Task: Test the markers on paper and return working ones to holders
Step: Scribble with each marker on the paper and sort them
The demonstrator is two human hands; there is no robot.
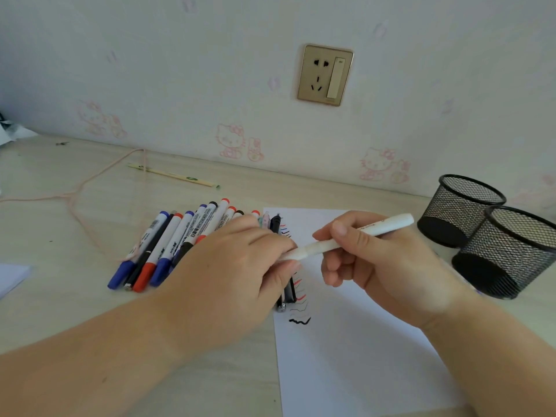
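Observation:
A white marker (382, 227) is held level over the white paper (355, 341). My right hand (385, 266) grips its barrel. My left hand (234, 263) pinches the white cap end at the marker's left. The paper carries short wavy test strokes (299, 308) in black, red and blue along its left edge. A row of several markers (177, 239) with blue, red and black caps lies on the desk to the left, partly hidden by my left hand. Two black mesh holders, one behind (460, 209) and one nearer (511, 251), stand at the right.
A black pen (287, 293) lies on the paper's left edge under my left hand. A pink cord (81, 191) loops across the desk at the left, beside a thin stick (177, 176). The wall with a socket (325, 75) runs behind the desk. Some white paper (9, 278) lies at the far left.

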